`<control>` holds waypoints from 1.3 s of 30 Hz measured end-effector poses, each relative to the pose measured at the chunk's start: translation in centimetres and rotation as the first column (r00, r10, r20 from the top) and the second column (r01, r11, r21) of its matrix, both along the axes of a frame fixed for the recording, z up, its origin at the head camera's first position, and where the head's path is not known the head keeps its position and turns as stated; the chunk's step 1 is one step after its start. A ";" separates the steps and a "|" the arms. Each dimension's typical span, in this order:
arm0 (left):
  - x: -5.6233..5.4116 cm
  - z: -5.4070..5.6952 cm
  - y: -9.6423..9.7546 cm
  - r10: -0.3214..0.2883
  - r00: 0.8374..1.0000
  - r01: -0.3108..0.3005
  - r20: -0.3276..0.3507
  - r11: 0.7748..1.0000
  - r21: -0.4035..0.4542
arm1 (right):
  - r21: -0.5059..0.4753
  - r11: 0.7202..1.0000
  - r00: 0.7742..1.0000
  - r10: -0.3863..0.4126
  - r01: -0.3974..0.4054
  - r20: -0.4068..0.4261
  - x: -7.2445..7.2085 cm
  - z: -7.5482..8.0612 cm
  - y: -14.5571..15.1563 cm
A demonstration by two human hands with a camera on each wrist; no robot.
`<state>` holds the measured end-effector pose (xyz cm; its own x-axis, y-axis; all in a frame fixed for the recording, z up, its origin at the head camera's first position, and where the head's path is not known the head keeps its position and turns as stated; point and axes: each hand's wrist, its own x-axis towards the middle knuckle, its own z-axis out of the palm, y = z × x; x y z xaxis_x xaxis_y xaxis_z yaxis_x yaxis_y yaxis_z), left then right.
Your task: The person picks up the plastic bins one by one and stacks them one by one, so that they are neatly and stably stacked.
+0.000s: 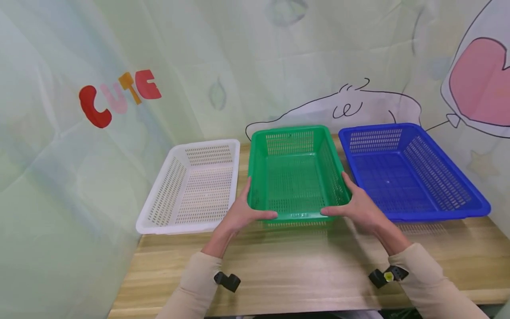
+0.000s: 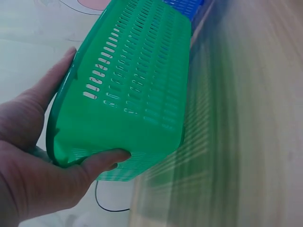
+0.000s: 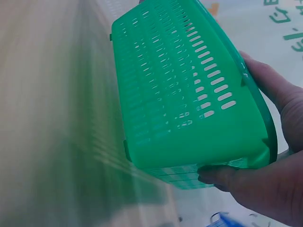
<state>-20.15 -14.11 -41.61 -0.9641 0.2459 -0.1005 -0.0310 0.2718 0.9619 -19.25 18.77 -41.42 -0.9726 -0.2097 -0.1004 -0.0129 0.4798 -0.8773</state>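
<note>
Green basket (image 1: 294,178), one: between white basket (image 1: 205,195) and blue basket (image 1: 392,177), long axis pointing away from me. My left hand (image 1: 243,212), right hand (image 1: 360,208): gripping its near corners, neither nearer.

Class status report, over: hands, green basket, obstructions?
Left hand, right hand gripping near end of green basket. Basket empty. Sideways likely blocked: white basket left, blue basket right.

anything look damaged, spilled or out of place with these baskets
Nothing stands out. The white basket, green basket and blue basket show no visible cracks or spills; the left hand and right hand grip the green one at its near corners.
</note>
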 end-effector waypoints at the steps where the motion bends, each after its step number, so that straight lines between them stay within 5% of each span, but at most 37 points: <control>1: -0.1 0.4 0.0 -0.003 1.000 0.003 0.004 1.000 -0.002 | -0.008 1.000 1.000 -0.002 0.002 0.000 -0.1 0.4 0.0; 9: -1.4 3.9 -0.7 -0.001 1.000 0.001 0.006 0.995 -0.097 | -0.063 0.998 1.000 -0.017 0.018 0.017 -1.2 3.6 -0.6; 17: -2.0 6.7 -2.2 -0.020 1.000 0.019 -0.012 0.995 -0.100 | -0.042 0.999 1.000 -0.024 0.025 0.017 -1.5 6.2 -2.0; 25: -2.2 8.5 -5.0 -0.027 0.999 0.023 -0.021 0.987 -0.161 | -0.003 0.999 0.998 -0.037 0.037 -0.043 -1.9 8.1 -4.5; 39: -1.5 10.8 -11.9 -0.032 0.999 0.027 -0.015 0.969 -0.246 | -0.198 0.980 0.999 0.024 -0.028 -0.025 -1.9 9.2 -10.6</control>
